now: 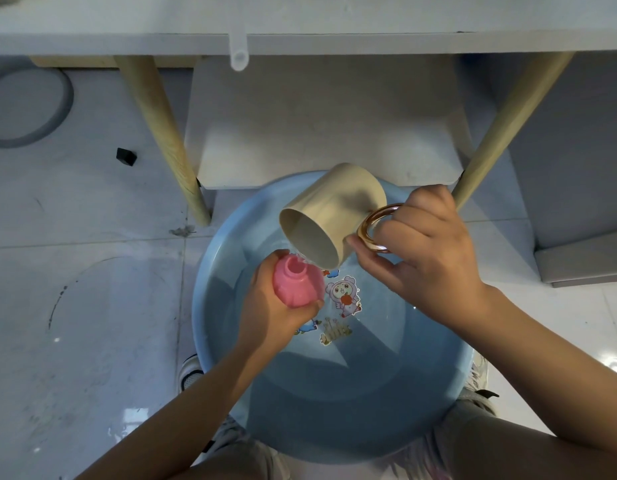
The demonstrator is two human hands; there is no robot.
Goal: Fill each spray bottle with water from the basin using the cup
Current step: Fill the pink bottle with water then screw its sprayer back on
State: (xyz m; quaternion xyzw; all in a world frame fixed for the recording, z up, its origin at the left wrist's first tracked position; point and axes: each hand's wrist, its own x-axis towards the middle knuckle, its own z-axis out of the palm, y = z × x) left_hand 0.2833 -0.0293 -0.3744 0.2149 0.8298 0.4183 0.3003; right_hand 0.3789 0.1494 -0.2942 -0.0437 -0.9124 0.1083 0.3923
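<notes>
Over a blue basin (227, 341) of water on a tiled floor, a person's right hand (428, 258) grips the gold ring handle of a beige cup (327, 213), tipped mouth-down toward a pink spray bottle (296, 282) (its cap off), which the left hand (269, 313) holds wrapped from below, just beneath the cup's rim, water trickling between them.

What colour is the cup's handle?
Shiny gold, a ring on the beige cup, handle; head view.

No legible text anywhere.
</notes>
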